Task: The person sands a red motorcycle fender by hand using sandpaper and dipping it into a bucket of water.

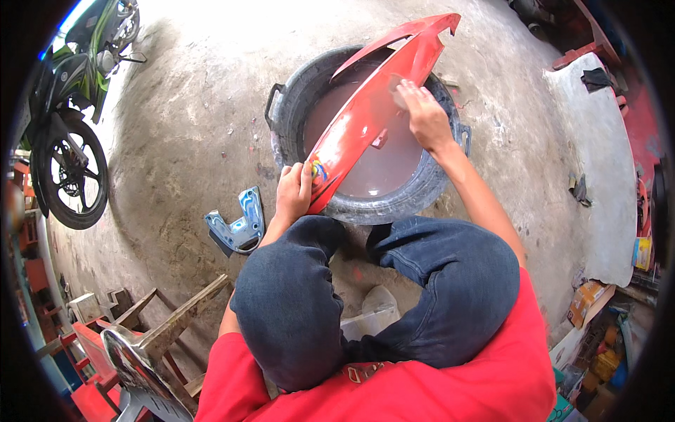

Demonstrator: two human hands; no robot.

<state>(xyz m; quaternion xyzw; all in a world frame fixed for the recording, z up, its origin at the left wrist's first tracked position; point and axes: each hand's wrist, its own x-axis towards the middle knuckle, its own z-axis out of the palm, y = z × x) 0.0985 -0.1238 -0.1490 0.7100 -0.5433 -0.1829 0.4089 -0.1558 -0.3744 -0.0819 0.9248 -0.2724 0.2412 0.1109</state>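
Observation:
A long, glossy red motorcycle body panel (365, 112) lies slanted across a round black tub (288, 119) of murky pinkish-grey water. Its near end, with a colourful sticker, is gripped by my left hand (293, 190), thumb and fingers closed on the edge. My right hand (425, 119) is on the panel's upper part, fingers pressing a small greyish-brown piece of sandpaper (398, 90) against the dulled red surface. The far end of the panel forks into pointed tips beyond the tub's rim.
A blue-and-white plastic part (240, 224) rests on the concrete floor left of my knee. Wooden framing (179, 316) stands at lower left, a black-and-green motorcycle (74, 155) at far left. A pale slab (598, 176) and assorted clutter line the right side.

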